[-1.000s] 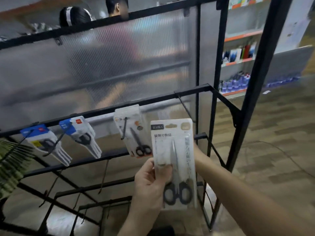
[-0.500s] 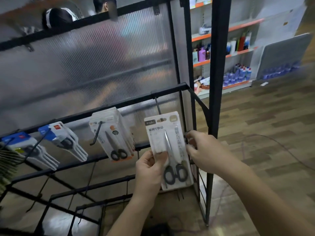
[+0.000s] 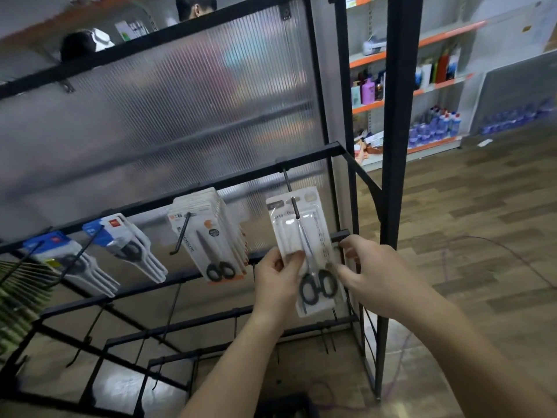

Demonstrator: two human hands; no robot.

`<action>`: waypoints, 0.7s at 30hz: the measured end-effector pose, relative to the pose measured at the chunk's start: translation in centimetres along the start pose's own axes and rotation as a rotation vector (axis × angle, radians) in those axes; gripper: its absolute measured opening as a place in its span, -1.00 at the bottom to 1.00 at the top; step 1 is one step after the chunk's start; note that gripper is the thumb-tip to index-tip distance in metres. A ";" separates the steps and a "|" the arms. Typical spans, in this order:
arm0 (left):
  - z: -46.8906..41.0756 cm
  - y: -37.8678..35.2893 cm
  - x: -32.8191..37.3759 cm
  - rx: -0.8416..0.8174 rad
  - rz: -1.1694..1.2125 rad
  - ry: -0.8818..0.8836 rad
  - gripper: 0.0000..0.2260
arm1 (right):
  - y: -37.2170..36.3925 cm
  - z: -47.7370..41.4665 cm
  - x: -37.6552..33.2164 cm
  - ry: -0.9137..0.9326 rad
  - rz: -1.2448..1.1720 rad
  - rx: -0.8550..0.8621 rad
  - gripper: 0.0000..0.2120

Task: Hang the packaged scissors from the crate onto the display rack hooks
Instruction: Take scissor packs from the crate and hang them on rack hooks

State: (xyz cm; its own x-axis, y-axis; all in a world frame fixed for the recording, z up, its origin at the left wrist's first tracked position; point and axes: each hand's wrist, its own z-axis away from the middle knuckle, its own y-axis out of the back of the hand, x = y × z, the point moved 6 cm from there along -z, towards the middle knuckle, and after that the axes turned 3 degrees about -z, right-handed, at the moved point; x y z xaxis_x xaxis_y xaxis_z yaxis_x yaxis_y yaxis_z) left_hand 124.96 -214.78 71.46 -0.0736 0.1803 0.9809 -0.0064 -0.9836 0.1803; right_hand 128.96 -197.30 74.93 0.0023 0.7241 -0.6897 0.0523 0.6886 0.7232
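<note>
Compared with half a second ago, the white card pack of black-handled scissors under clear blister plastic is sitting further along the thin black wire hook, whose tip is now poking out through the hang hole at the top of the card; the right hand is lying lower on the pack's edge than before. The pack is hanging tilted at the right end of the tall black metal display rack, its lower half steadied from both sides. The left hand is pinching the lower left edge, thumb across the front and fingers curled behind; the right hand is pinching the right edge beside the handles, thumb on the card and the other fingers bent. Just to the left a thick stack of white-and-orange scissor packs is hanging on its own hook; further left blue-topped white packs are hanging too. A ribbed translucent panel is backing the rack; a wood-plank floor is showing on the right.
</note>
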 end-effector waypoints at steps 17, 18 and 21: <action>-5.5 4.7 -1.4 0.032 -0.373 0.064 -0.69 | -4.8 4.0 -1.5 -0.091 0.133 -0.028 -0.57; -4.0 6.1 -1.5 -0.024 -0.412 0.037 -0.70 | -5.4 4.5 -2.3 -0.089 0.155 -0.029 -0.57; 1.1 11.3 -1.5 -0.186 -0.695 -0.086 -0.72 | -7.0 6.2 -5.8 -0.052 0.284 -0.020 -0.59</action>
State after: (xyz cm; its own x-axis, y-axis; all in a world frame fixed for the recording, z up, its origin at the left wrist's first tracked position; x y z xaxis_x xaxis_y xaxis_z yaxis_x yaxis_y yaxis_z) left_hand 126.09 -226.17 72.09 0.0881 0.7565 0.6480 -0.1928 -0.6253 0.7562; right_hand 134.76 -206.53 73.63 0.0654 0.8854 -0.4602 0.0229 0.4597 0.8878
